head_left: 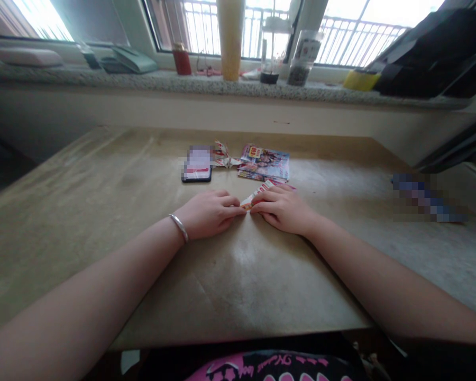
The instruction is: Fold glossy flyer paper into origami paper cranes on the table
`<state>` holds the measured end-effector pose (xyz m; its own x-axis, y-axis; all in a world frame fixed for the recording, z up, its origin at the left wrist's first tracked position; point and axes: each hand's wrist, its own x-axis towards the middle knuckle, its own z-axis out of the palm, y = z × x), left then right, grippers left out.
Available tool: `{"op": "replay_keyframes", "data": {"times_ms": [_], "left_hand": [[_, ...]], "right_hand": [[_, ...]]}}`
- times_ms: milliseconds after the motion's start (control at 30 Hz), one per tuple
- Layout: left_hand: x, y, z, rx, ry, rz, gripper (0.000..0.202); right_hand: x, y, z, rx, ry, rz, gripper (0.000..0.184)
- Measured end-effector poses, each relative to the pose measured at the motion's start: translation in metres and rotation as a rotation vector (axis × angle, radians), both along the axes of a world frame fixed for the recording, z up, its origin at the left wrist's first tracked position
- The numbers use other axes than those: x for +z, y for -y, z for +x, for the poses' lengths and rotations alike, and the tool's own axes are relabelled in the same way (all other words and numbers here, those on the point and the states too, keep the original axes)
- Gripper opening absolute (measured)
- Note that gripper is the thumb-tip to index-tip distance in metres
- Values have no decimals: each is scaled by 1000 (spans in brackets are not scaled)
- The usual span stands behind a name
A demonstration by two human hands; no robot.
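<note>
Between my hands, flat on the table, lies a narrow folded strip of printed paper (257, 193) in red, white and pink. My left hand (212, 213), with a silver bangle at the wrist, pinches the strip's near left end. Fingers of my right hand (283, 207) press down on the same strip and cover much of it. Just beyond sits a stack of colourful printed leaflets (267, 163). Left of the stack is a folded paper piece (224, 157) with red and white print, and beside that a phone (198, 164), its screen blurred out.
The tan table (103, 211) reaches back to the wall under the window. A pixelated flat item (426, 198) lies at the far right. Along the stone windowsill (135, 83) stand a red container (181, 59), a tall yellowish cylinder (230, 42), clear containers and a black bag (432, 53).
</note>
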<state>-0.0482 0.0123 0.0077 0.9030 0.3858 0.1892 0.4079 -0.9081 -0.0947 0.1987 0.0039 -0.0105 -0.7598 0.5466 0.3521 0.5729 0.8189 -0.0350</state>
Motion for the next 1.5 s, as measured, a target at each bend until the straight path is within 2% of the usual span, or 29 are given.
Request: {"op": "replay_keyframes", "data": {"times_ms": [233, 400, 633, 1000, 1500], "left_hand": [[-2, 3, 3, 15, 48, -18, 33], [-3, 3, 3, 10, 68, -30, 32], [-4, 2, 3, 3, 73, -25, 31], [-5, 1, 4, 12, 56, -29, 31], [0, -2, 0, 15, 43, -115, 36]], "right_hand": [[7, 5, -2, -77, 37, 91, 26], [7, 4, -1, -50, 4, 134, 26], [8, 3, 5, -51, 14, 122, 22], [14, 2, 10, -30, 123, 65, 25], [15, 1, 22, 2, 115, 28, 24]]}}
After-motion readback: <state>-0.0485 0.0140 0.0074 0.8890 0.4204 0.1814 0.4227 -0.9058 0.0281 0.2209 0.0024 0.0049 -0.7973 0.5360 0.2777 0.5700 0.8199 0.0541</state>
